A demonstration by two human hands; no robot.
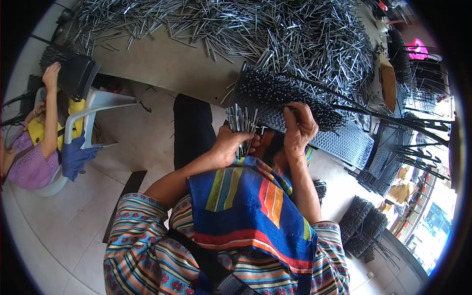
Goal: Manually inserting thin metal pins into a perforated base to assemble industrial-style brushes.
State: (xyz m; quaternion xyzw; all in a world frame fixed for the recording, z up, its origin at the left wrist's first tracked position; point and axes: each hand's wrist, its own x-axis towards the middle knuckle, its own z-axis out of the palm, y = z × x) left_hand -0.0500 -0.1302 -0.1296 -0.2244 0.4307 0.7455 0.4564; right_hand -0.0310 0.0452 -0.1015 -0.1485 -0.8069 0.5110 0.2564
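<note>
My left hand is closed round an upright bundle of thin grey metal rods, held just in front of my apron. To the right, my right hand has thumb and fingers pinched together at a black perforated rack. What lies between those fingertips is too small to make out. Many short dark rods stand in the rack's far left part, while the near right part shows bare honeycomb holes. The rack slants from the table edge toward the lower right.
A large heap of loose metal rods covers the far side of the table. More black racks with long handles stand at right, others on the floor. At left another person sits by a grey plastic chair, holding a rack.
</note>
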